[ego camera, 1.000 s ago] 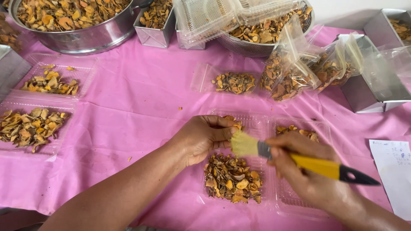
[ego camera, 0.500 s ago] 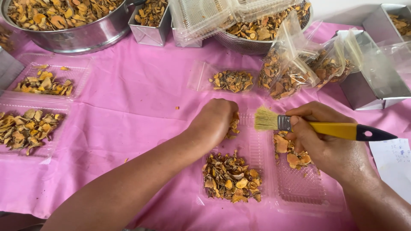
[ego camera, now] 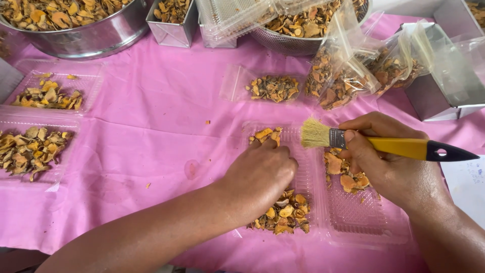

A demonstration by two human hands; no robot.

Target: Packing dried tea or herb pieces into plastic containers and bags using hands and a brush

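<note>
The left hand (ego camera: 262, 174) has slid up inside the clear tray (ego camera: 353, 222) on the pink table (ego camera: 151, 131) and is pressing, fingers curled, on the dried orange pieces (ego camera: 283, 215), while the right hand (ego camera: 389, 162), beside it over the tray, is gripping the yellow brush (ego camera: 353, 141).

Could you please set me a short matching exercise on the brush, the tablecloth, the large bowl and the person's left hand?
Things:
1. brush
2. tablecloth
3. large bowl
4. left hand

Descriptions:
A. pink
B. shiny metal, top left
C. yellow handle, held in the right hand
D. resting on dried pieces in a clear tray

Pairs: 1-C, 2-A, 3-B, 4-D
</note>
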